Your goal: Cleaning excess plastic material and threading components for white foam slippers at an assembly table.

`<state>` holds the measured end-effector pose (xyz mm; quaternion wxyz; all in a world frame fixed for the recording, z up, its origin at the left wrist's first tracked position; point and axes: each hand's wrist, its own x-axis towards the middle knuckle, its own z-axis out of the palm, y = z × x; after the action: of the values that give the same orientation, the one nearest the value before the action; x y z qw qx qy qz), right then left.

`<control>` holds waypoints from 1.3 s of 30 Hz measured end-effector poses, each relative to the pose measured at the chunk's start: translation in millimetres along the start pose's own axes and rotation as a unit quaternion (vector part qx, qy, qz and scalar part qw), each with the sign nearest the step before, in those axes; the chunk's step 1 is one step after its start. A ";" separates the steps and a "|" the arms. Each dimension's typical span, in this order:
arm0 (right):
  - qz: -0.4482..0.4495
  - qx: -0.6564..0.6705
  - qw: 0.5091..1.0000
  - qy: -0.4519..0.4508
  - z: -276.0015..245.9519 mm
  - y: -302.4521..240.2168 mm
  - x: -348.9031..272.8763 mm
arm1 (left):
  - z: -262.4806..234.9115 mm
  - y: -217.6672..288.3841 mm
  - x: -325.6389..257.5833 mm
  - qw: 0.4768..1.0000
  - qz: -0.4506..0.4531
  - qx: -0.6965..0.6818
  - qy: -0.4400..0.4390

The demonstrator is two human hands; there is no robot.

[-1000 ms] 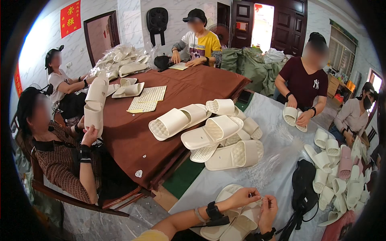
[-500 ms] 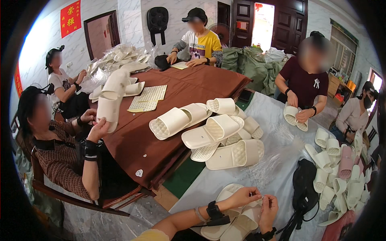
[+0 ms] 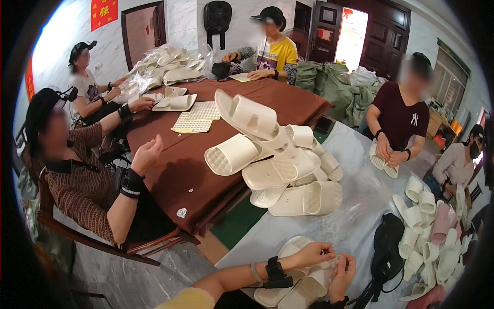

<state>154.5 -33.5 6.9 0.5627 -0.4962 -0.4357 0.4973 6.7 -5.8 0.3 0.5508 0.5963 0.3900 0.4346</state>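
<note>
Close together over the near end of the grey-covered table, my left hand [image 3: 313,255] and my right hand [image 3: 343,275] both have their fingertips pinched. Whatever lies between the fingers is too small to make out. Right under them lies a pair of cream slippers [image 3: 310,292], partly hidden by my left forearm and both hands. Beyond my hands is a heap of cream slippers [image 3: 307,198]. One cream slipper [image 3: 251,117] is tilted at the top of it, toe raised; I cannot tell whether it rests there.
Thin clear plastic strands [image 3: 355,206] lie beside the heap. A black bag [image 3: 387,252] sits to my right, with more slippers [image 3: 424,232] past it. A brown-covered table [image 3: 257,92] adjoins, holding yellow sticker sheets [image 3: 195,121]. Several people work around the tables.
The slipper held by the person at the left has left their hand and is now at the heap's top. That person's other arm reaches toward slippers farther off. My hands stay nearly in place.
</note>
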 end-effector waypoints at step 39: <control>-0.011 -0.050 0.999 -0.002 0.9 2.1 0.7 | -1.3 -3.8 2.0 0.999 -0.011 0.026 -0.016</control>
<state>153.5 -32.7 4.9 0.5416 -0.5177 -0.4668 0.4700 6.1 -3.1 -3.2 0.5462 0.6130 0.3984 0.4088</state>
